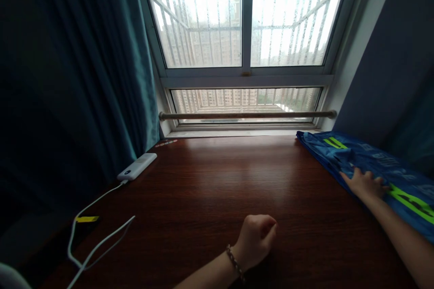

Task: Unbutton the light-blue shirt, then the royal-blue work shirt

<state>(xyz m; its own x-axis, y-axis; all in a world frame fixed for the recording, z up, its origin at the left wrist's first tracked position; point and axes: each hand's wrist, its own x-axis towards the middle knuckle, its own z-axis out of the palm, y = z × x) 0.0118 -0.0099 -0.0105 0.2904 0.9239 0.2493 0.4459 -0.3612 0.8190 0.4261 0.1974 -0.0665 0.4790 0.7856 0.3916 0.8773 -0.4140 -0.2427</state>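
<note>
My left hand [256,237], with a beaded bracelet at the wrist, is curled into a fist and rests on the dark wooden surface [217,180] near its front middle; nothing shows inside it. My right hand [364,183] reaches to the right and lies with fingers spread flat on a blue bag [383,167] with green and white print, which lies along the right side of the surface.
A white power bank [137,166] lies at the left by a teal curtain [84,76], with a white cable [95,239] trailing toward the front edge. A window [244,31] with a rail [247,115] stands behind. A grey wall [389,54] rises on the right.
</note>
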